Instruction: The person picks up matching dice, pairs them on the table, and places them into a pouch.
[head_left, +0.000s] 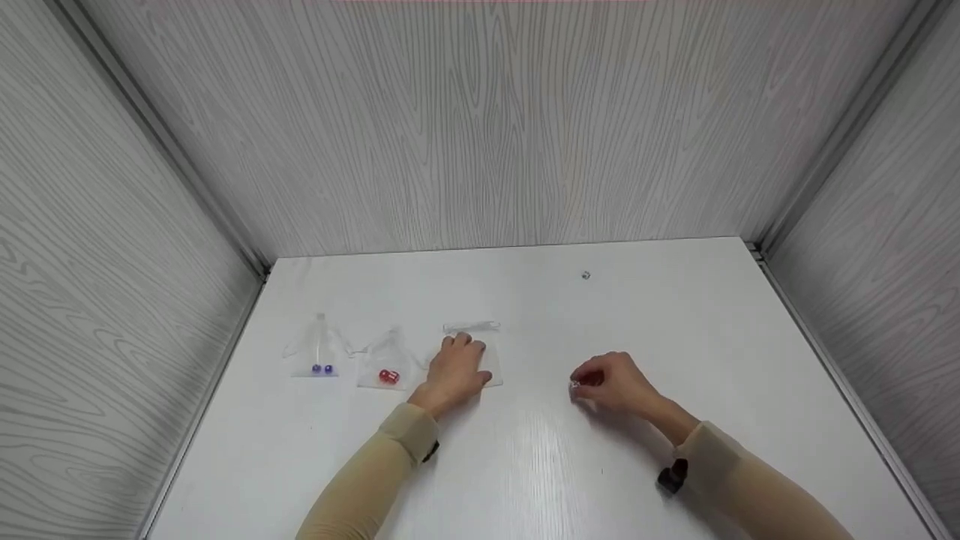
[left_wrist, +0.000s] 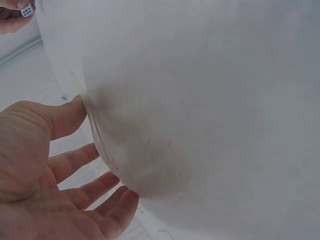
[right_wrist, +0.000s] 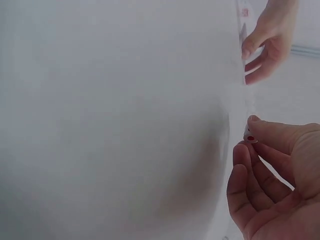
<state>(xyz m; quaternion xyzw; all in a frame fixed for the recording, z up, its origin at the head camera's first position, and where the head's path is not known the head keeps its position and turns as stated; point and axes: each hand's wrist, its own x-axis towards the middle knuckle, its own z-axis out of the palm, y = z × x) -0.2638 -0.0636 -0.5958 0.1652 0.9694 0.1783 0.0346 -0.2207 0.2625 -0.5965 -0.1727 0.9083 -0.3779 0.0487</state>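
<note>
My right hand (head_left: 616, 385) pinches a small white die (right_wrist: 250, 135) between thumb and fingertips, low over the white table; a red pip shows in the right wrist view. My left hand (head_left: 454, 373) lies over a sheer drawstring pouch (head_left: 493, 361), its fingers spread and slightly bent, fingertips down on the pouch. Most of that pouch is hidden beneath the hand, and I cannot tell what is inside. Just left of it is a sheer pouch (head_left: 367, 373) with red dice (head_left: 388, 376). Farther left lies another pouch (head_left: 304, 360) holding two blue dice (head_left: 322, 369).
A second small whitish die (head_left: 586, 275) sits alone toward the back of the table (head_left: 525, 465). The drawstring (head_left: 471, 327) of the pouch under my left hand stretches out behind it. Grey wood-grain panels (head_left: 480, 127) wall in the back and both sides.
</note>
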